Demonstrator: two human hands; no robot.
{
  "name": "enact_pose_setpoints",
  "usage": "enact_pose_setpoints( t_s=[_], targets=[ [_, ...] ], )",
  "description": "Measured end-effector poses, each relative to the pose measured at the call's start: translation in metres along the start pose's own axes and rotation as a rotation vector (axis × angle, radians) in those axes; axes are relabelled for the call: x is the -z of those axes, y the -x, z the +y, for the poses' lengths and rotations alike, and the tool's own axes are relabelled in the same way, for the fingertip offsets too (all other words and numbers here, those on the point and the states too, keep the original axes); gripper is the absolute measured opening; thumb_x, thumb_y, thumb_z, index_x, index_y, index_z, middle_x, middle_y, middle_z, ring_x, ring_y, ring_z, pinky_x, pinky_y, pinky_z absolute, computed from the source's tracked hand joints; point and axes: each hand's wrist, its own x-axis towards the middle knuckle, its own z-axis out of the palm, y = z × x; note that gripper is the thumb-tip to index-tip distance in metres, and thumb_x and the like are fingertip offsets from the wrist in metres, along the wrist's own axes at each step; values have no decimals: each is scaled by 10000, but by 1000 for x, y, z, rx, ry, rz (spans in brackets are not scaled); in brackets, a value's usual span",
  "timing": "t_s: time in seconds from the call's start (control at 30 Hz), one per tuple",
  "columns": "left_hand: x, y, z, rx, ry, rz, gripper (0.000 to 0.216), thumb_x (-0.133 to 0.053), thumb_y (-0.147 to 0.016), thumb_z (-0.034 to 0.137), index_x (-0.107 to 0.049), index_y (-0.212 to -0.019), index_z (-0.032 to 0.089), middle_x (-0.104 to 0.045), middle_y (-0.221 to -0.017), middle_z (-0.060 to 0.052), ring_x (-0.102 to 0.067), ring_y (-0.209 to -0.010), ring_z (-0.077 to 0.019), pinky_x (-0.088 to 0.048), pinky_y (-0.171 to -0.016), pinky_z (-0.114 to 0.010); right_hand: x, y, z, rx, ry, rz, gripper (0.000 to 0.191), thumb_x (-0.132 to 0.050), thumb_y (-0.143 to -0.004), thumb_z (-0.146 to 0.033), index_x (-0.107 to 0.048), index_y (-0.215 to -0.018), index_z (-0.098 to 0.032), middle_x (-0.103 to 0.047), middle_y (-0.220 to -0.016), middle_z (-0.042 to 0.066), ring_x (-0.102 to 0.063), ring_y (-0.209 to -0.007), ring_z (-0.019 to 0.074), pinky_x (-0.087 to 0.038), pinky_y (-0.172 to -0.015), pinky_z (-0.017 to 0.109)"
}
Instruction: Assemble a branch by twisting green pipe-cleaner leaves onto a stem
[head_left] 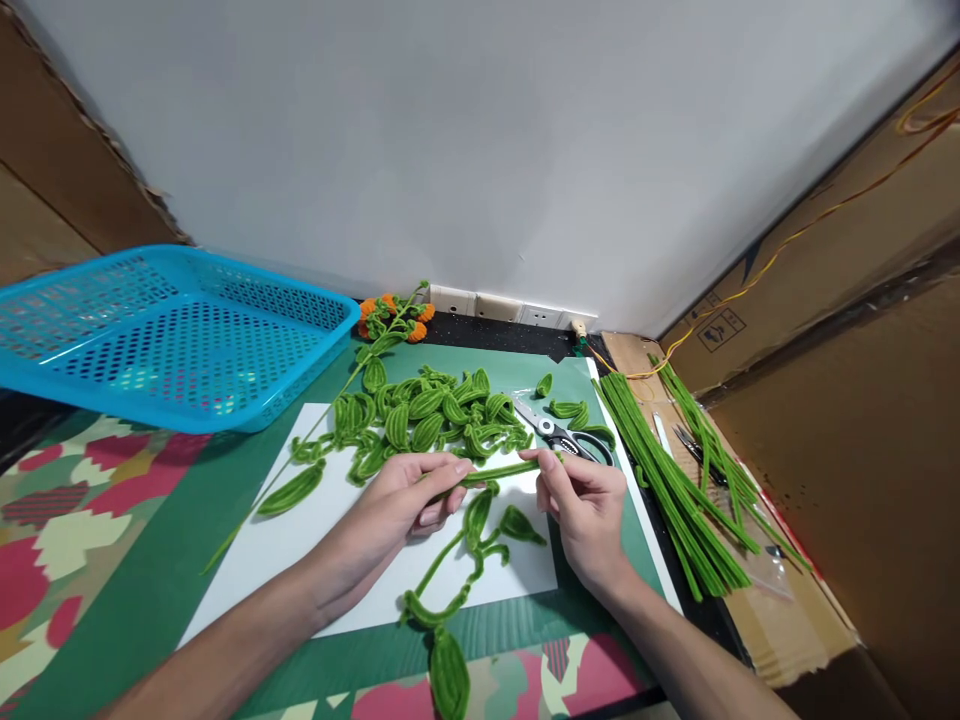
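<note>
Between my two hands a green pipe cleaner is stretched almost level above the white paper. My left hand pinches its left end between thumb and fingers. At its other end, my right hand grips with thumb and forefinger. Below them lies a joined piece of green pipe-cleaner leaves and stem, reaching past the paper's lower edge. Behind my hands is a pile of looped green pipe-cleaner leaves. Scissors with dark handles rest just beyond my right hand.
A blue plastic basket stands at the left. Orange pipe-cleaner flowers on a long green stem lie at the back. To the right are a bundle of green pipe cleaners, pliers and cardboard. Wall sockets and a yellow cord line the back.
</note>
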Motion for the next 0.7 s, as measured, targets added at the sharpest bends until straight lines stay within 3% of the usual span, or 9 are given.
enact_pose_setpoints(
  t_s=[0.2,0.47,0.7],
  targets=[
    [-2,-1,1,-23,24,41,396,-764,-879,490,-597,-745,157,-479,-678,31,-299,-579,-88,-178,-517,-236,0,1,-2,4,-17,30,574,-607,-1044,-430,-593,-515,-205,-499,-491,-13,-607,-587,167,-555,-817,331],
    [-5,2,8,-38,36,117,407,-780,-863,493,-562,-787,158,-517,-730,13,-308,-588,-85,-191,-545,-238,2,1,1,15,22,79,593,-615,-1038,-450,-602,-494,-213,-500,-465,-10,-646,-597,182,-537,-707,312],
    [3,0,0,-49,-19,52,394,-738,-912,504,-542,-801,181,-440,-699,45,-270,-581,-94,-183,-545,-243,3,5,0,41,73,81,556,-613,-1046,-412,-664,-534,-201,-530,-450,-22,-473,-423,119,-475,-564,294]
  ],
)
